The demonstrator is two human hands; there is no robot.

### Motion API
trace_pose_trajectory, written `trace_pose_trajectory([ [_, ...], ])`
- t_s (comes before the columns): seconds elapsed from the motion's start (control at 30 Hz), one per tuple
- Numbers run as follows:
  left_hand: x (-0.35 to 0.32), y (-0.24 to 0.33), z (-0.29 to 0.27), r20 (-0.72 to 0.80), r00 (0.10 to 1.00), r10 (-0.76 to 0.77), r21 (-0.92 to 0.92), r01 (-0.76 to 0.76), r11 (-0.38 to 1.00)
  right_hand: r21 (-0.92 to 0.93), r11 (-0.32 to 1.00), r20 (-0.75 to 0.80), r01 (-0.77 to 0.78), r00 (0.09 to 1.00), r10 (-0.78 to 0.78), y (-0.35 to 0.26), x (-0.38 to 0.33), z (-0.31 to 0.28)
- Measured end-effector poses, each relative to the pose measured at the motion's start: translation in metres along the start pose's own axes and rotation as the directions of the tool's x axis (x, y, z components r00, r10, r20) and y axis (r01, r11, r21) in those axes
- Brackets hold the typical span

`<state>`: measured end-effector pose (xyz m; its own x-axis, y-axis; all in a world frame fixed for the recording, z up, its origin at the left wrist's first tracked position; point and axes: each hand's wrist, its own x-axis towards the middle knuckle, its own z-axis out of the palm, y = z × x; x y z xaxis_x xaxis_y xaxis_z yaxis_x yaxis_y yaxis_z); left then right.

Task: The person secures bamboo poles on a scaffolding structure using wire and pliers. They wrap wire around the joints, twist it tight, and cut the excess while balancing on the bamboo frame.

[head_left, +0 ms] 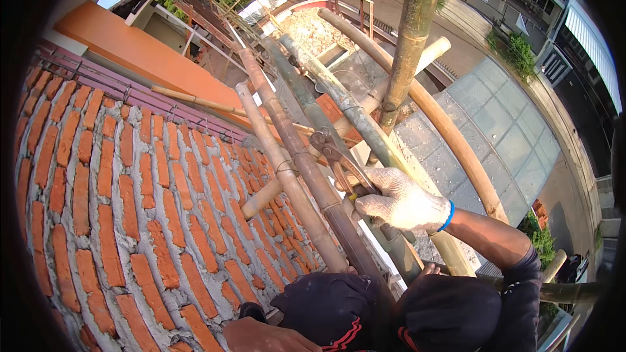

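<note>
My right hand [407, 201], in a whitish knitted glove with a blue cuff, is closed around the handles of metal pincers [351, 164]. The jaws of the pincers lie against the bamboo where the poles cross; what they grip there is too small to make out. A brown bamboo pole [301, 158] and a paler pole [287, 179] run side by side just left of the tool. Low in the view, my left hand [270, 337] rests by my dark-clothed knee [332, 306]. Its fingers are not clearly visible.
A red brick wall [134, 215] with grey mortar fills the left side. A thick upright bamboo pole [412, 39] stands ahead, and a curved pole [450, 130] passes on the right. Far below lie a paved yard [499, 117] and a rubble heap [313, 29].
</note>
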<state>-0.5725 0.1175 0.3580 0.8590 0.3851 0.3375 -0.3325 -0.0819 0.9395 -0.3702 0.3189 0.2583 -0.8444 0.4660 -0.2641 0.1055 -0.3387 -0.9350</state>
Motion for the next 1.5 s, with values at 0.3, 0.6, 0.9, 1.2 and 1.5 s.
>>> trace_pose_trajectory([
  [0.3, 0.146, -0.021, -0.045, 0.619, 0.679, -0.396, 0.170, 0.377, 0.911, 0.029, 0.597, 0.067, 0.802, 0.594, -0.802, -0.069, -0.111, 0.016],
  [0.6, 0.233, -0.056, -0.077, 0.735, 0.439, -0.517, 0.346, 0.412, 0.843, -0.444, 0.210, 0.039, 0.871, 0.253, -0.967, -0.066, -0.154, 0.029],
  [0.9, 0.287, -0.088, -0.067, 0.796, 0.303, -0.525, 0.428, 0.331, 0.841, -0.690, 0.206, -0.023, 0.694, 0.263, -0.965, -0.046, -0.161, 0.059],
  [1.2, 0.298, -0.090, -0.060, 0.853, 0.244, -0.462, 0.401, 0.261, 0.878, -0.739, 0.325, -0.077, 0.590, 0.405, -0.911, -0.015, -0.157, 0.099],
  [1.5, 0.290, -0.088, -0.056, 0.871, 0.236, -0.431, 0.377, 0.241, 0.894, -0.714, 0.454, -0.186, 0.533, 0.480, -0.857, 0.013, -0.186, 0.143],
])
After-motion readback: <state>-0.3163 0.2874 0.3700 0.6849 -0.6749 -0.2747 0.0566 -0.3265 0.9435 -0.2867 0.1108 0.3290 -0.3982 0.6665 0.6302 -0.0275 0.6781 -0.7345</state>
